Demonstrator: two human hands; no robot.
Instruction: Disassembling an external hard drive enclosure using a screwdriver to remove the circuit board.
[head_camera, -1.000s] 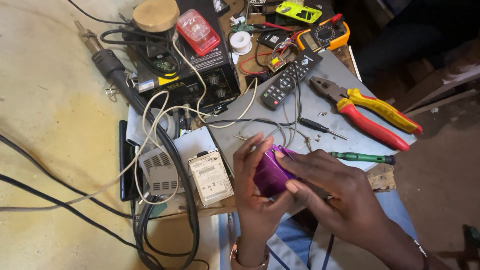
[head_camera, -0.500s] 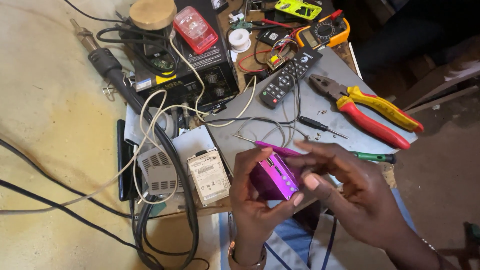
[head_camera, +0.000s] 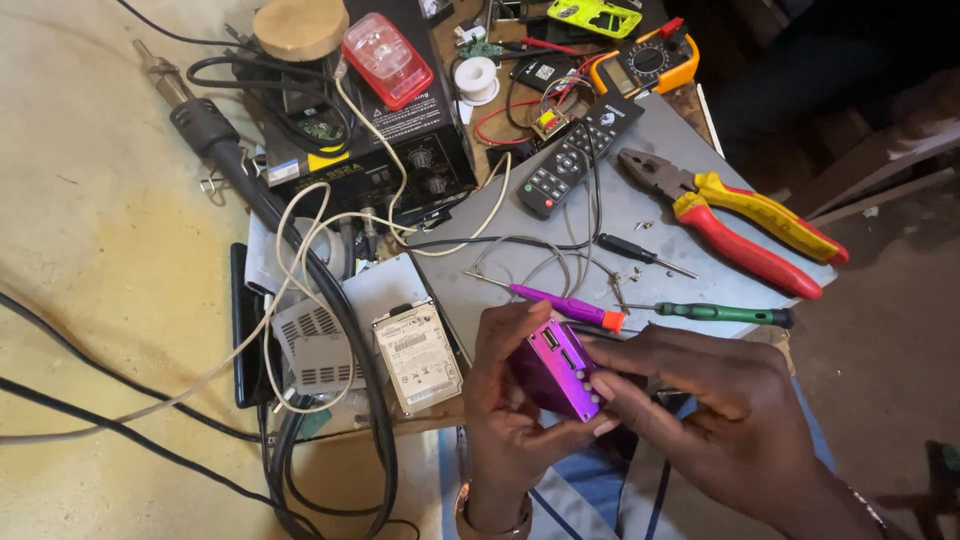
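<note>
both hands grip a small purple box (head_camera: 556, 368) just above the near edge of the grey bench (head_camera: 660, 180). the left hand (head_camera: 510, 410) cups it from below and the left, thumb on its near end; the right hand (head_camera: 715, 410) pinches its right side with its fingertips. just beyond lie a purple screwdriver (head_camera: 560, 302) and a green screwdriver (head_camera: 715, 313). red-and-yellow pliers (head_camera: 745, 222) lie farther right, a hard drive (head_camera: 417, 355) to the left.

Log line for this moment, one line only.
left hand: holds purple box | right hand: fingers on box | purple screwdriver: on grey board | pliers: idle
</note>
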